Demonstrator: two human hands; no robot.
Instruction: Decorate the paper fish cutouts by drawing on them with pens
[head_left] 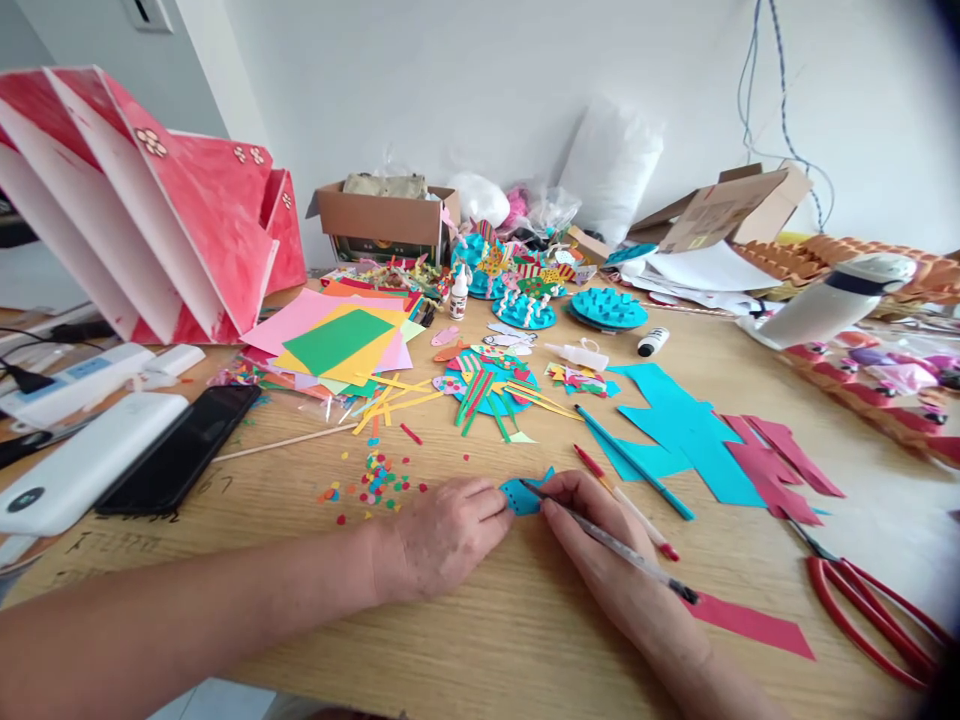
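On the wooden table lies a small blue paper fish (523, 497) with dark dots on it. The fingers of my left hand (450, 535) press on its left end and are held together. My right hand (600, 530) is closed around a pen (622, 548) with a clear barrel, its tip at the fish's upper edge. Just left of the fish are scattered coloured paper dots (379, 480). Beside my right hand lie a red marker (626, 500) and a blue marker (637, 465). A red paper strip (754, 625) is partly hidden under my right arm.
Red-handled scissors (874, 610) lie at the right, near blue paper (682, 430) and red paper (772, 465). Stacked coloured sheets (341, 340), paper strips and decorated blue plates (607, 308) are farther back. A black phone (180, 450) and power bank (90, 465) lie left.
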